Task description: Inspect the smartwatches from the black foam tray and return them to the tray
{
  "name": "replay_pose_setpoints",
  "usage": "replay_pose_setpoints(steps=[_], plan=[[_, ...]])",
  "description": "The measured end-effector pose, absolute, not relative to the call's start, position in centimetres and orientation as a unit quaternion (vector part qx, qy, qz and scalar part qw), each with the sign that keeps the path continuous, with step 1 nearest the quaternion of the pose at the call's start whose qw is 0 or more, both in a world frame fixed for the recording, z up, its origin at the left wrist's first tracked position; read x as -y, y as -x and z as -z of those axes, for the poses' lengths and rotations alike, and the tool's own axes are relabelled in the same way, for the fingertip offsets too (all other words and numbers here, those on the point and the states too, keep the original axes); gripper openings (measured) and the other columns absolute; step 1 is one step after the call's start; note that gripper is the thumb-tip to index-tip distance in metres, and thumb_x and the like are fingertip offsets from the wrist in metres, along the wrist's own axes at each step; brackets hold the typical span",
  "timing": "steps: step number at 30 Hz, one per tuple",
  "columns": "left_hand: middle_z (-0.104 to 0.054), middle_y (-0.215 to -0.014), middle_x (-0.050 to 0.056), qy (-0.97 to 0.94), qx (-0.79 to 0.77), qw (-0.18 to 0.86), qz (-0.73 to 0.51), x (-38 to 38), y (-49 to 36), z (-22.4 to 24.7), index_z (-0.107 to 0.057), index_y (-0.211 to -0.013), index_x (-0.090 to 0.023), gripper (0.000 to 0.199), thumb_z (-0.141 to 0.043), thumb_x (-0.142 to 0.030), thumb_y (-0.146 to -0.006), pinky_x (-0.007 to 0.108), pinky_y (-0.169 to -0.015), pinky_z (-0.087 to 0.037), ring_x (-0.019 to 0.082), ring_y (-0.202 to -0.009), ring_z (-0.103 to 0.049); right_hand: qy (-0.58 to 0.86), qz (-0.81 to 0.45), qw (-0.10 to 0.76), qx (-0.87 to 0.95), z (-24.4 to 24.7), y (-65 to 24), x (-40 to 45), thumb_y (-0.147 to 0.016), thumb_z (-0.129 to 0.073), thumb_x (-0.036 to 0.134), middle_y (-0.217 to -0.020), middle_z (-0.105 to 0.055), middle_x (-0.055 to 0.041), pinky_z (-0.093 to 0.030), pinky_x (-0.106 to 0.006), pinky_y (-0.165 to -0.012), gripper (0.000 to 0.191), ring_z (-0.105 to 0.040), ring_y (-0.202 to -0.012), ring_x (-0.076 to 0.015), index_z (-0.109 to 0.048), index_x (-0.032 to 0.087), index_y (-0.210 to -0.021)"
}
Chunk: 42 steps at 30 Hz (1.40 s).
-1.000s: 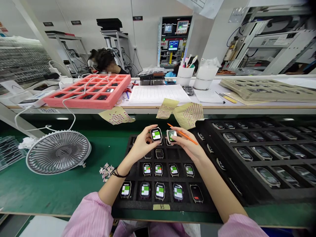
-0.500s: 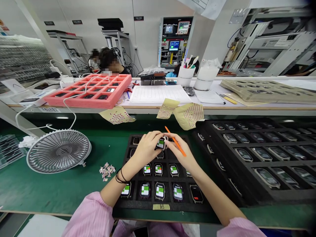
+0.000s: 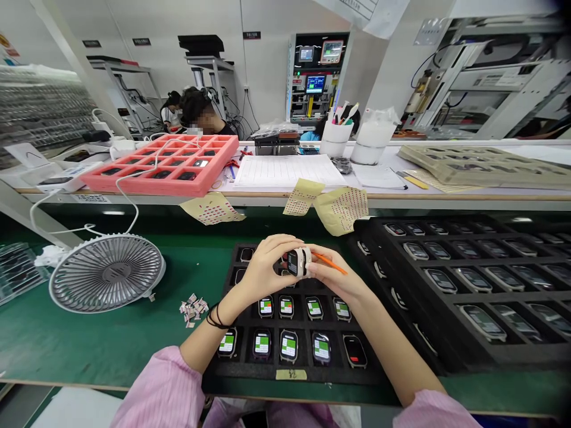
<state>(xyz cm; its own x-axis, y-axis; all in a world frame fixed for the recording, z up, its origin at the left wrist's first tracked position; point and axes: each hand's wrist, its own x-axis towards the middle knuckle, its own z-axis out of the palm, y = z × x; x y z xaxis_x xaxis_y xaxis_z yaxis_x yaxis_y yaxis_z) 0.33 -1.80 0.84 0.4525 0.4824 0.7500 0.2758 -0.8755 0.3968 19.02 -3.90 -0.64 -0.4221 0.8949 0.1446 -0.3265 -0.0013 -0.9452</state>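
Observation:
Over the black foam tray, my left hand is closed round a smartwatch, its screen turned to the left with text on it. My right hand pinches a small white piece at the back of the watch; whether they touch I cannot tell. A thin orange stick is also tucked in that hand. Rows of watches fill the tray below, several with green and white screens such as one watch. Another watch shows a black screen with a red patch.
To the left stand a round fan and a small heap of little tags. Stacked black trays of watches rise on the right. The shelf ahead carries a pink foam tray, paper sheets and a white cup of pens.
The watch has turned from facing me to edge-on, and its green screen now looks dark. The right hand has dropped slightly, with the orange stick lying flatter.

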Motion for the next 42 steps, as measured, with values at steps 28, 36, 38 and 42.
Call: replay_pose_setpoints(steps=[28, 36, 38, 42], plan=[[-0.068, -0.119, 0.012, -0.819, -0.241, 0.155, -0.497, 2.3, 0.1, -1.5, -0.063, -0.114, -0.020, 0.047, -0.081, -0.026, -0.071, 0.044, -0.098, -0.050, 0.025, -0.114, -0.061, 0.337, -0.414, 0.640, 0.554, -0.8, -19.1, 5.3, -0.091, -0.055, 0.049, -0.097, -0.077, -0.0070, -0.056, -0.045, -0.086, 0.036, -0.073, -0.088, -0.0233, -0.063, 0.024, -0.116], [-0.070, -0.117, 0.010, -0.808, -0.284, 0.167, -0.489, 2.8, -0.1, -1.1, -0.061, -0.119, -0.020, 0.047, -0.077, -0.024, -0.075, 0.038, -0.096, -0.054, 0.024, -0.107, -0.067, 0.274, -0.224, 0.701, 0.618, -0.1, -19.9, 7.2, -0.097, -0.039, 0.049, -0.072, -0.075, -0.0080, -0.058, -0.043, -0.059, 0.048, -0.073, -0.068, -0.0268, -0.076, 0.023, -0.083], [-0.071, -0.117, 0.010, -0.808, -0.290, 0.167, -0.485, 3.0, -0.2, -1.2, -0.062, -0.119, -0.020, 0.047, -0.077, -0.024, -0.075, 0.038, -0.095, -0.055, 0.024, -0.106, -0.068, 0.275, -0.211, 0.715, 0.607, 0.0, -19.7, 7.0, -0.098, -0.039, 0.045, -0.069, -0.075, -0.0074, -0.058, -0.044, -0.060, 0.045, -0.073, -0.068, -0.0266, -0.076, 0.024, -0.081], [-0.071, -0.115, 0.009, -0.808, -0.289, 0.162, -0.488, 3.1, -0.1, -1.5, -0.063, -0.117, -0.020, 0.046, -0.078, -0.024, -0.074, 0.037, -0.095, -0.055, 0.024, -0.104, -0.069, 0.251, -0.204, 0.723, 0.610, 0.1, -19.5, 6.7, -0.099, -0.040, 0.035, -0.071, -0.075, -0.0057, -0.058, -0.043, -0.063, 0.039, -0.073, -0.070, -0.0248, -0.075, 0.025, -0.088]])
